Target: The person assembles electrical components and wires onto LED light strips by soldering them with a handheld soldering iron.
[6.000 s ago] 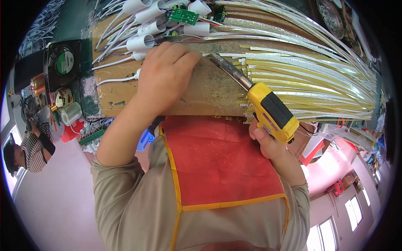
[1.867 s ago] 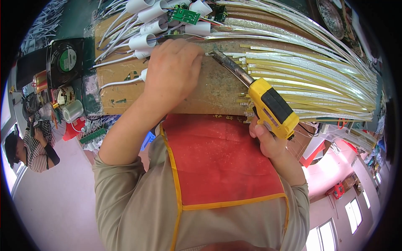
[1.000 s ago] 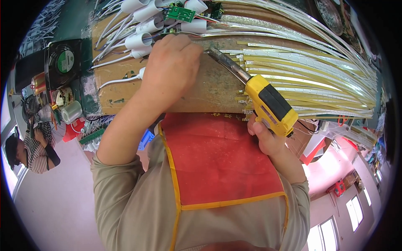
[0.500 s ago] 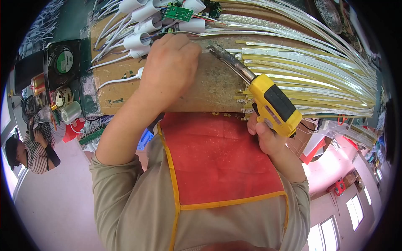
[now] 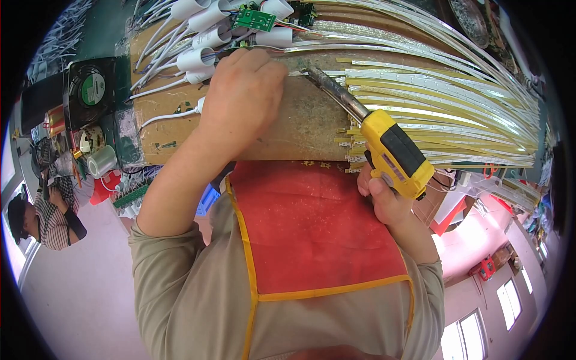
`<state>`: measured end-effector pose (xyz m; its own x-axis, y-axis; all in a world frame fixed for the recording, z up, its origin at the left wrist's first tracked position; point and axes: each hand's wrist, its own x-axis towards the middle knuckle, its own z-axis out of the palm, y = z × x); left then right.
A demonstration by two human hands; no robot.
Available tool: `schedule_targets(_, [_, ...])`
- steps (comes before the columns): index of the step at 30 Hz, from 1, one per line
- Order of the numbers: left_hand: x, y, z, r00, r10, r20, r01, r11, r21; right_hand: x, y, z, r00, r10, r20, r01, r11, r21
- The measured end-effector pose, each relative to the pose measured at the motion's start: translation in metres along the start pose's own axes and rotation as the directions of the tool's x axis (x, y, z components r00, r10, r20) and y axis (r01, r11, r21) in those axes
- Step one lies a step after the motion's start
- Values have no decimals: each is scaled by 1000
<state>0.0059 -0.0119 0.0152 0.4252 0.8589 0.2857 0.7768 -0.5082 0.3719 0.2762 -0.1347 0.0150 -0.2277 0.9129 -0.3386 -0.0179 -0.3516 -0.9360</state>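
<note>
In my right hand (image 5: 384, 195) is a yellow-and-black soldering gun (image 5: 393, 150); its metal barrel points up and left, and the dark tip sits at the left end of a light strip. My left hand (image 5: 249, 90) is closed over the board, knuckles up, with the fingertips hidden; what they pinch cannot be made out. Just beyond it lie white cylindrical housings (image 5: 195, 58) with white cables, and a green circuit board (image 5: 255, 20) rests on top of them. White and yellow LED strips (image 5: 432, 90) fan out to the right.
A black fan (image 5: 90, 89) stands at the left, beside a roll of clear tape (image 5: 102, 161). Under the work lies a brown board (image 5: 300, 135). Another person (image 5: 51, 210) sits far left. A single white cable (image 5: 168, 119) lies left of my wrist.
The soldering gun and my right hand have shifted slightly to the right, and the tip has moved a little with them. My left hand has stayed almost in place.
</note>
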Motion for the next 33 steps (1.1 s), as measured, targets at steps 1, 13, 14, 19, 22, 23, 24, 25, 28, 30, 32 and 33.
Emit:
schedule_targets(1, [1,0,1,1000,0,4,0,1000,3,0,0,0,1000,4,0,-4,1000,13])
schedule_targets(13, [-1,0,0,1000,-5,0,5,1000,-17,-2,6,-1,1000,2,29,-1,999,-49])
schedule_targets(14, [-1,0,0,1000,-5,0,5,1000,-17,-2,5,-1,1000,2,29,-1,999,-49])
schedule_targets(19, [-1,-1,1,1000,-5,-5,5,1000,-18,-1,6,-1,1000,-8,27,9,999,-34])
schedule_targets(22, [-1,-1,2,1000,-7,-14,6,1000,-23,0,5,0,1000,-10,29,10,1000,-8])
schedule_targets(23, [-1,-2,2,1000,-7,-14,6,1000,-23,0,6,0,1000,-10,29,11,1000,-8])
schedule_targets(24, [-1,-2,2,1000,-6,-14,5,1000,-26,0,7,0,1000,-11,30,11,1000,-7])
schedule_targets(25, [-1,-2,2,1000,-5,-14,5,1000,-29,0,7,0,999,-11,30,11,1000,-7])
schedule_targets(28, [-2,-2,2,1000,-4,-14,4,1000,-26,0,6,0,999,-5,32,5,1000,-16])
schedule_targets(30, [-2,-2,2,1000,-4,-21,3,1000,-30,0,5,0,999,-4,33,5,1000,-21])
schedule_targets(32, [-1,-2,2,1000,-3,-26,2,999,-35,0,6,0,999,-3,33,4,1000,-25])
schedule_targets(33, [-2,-2,2,1000,-5,-26,4,999,-33,0,6,0,999,-6,32,7,999,-38])
